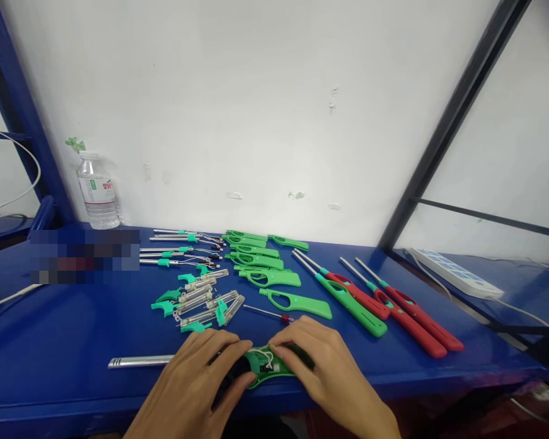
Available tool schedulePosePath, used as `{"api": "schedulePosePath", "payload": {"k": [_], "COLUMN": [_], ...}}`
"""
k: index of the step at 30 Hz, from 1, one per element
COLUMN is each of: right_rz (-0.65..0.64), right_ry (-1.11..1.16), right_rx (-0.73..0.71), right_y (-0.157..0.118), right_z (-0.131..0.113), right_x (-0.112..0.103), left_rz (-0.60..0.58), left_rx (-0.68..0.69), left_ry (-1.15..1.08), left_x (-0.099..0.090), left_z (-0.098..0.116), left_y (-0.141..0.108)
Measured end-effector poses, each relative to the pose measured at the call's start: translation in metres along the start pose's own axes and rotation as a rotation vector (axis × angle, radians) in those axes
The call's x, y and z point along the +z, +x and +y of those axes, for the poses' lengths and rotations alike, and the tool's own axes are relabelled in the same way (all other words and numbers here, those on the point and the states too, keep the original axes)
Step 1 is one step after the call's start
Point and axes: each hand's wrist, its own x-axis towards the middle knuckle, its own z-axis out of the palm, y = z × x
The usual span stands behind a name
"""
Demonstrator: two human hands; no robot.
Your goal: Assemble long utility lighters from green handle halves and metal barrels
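Observation:
An opened green utility lighter (278,369) lies across the table's front edge, its inside facing up. Its metal tube (139,361) points left. My left hand (196,381) grips it near the trigger, thumb and fingers closed around the body. My right hand (327,366) pinches the handle end, fingertips by the white wires (264,352) inside. Part of the lighter is hidden under both hands. Just beyond my right hand lies a screwdriver (268,313). Clear fuel tanks with teal triggers (201,302) are piled behind my left hand.
Several green casing halves (297,303) lie mid-table, with metal tubes and wires (169,263) left of them. One green lighter (354,305) and several red lighters (423,317) lie to the right. A water bottle (97,192) stands by the wall; a power strip (455,272) lies beyond the frame post.

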Motion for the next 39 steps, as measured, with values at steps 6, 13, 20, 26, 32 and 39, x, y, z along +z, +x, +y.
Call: {"api": "schedulePosePath", "payload": {"k": [6, 13, 20, 26, 32, 39], "right_rz": [-0.007, -0.002, 0.000, -0.001, -0.001, 0.005], "right_ry": [-0.003, -0.017, -0.019, -0.023, -0.033, -0.035], "right_rx": [-0.010, -0.011, -0.013, -0.020, -0.017, -0.016], "right_y": [-0.001, 0.000, 0.001, 0.001, 0.001, 0.000], "right_z": [-0.001, -0.001, -0.002, -0.002, -0.002, -0.002], "right_x": [-0.001, -0.001, -0.001, -0.002, -0.001, -0.001], "left_rz": [0.007, -0.049, -0.129, -0.152, -0.089, -0.089], "left_rx": [0.005, 0.001, -0.049, -0.049, -0.029, -0.018], "left_ry": [0.028, -0.039, -0.103, -0.116, -0.105, -0.078], "left_x": [-0.004, -0.001, 0.001, 0.002, 0.000, 0.000], "left_z": [0.002, 0.000, -0.005, -0.006, -0.002, -0.002], "left_y": [0.004, 0.000, -0.010, -0.010, -0.005, -0.002]}}
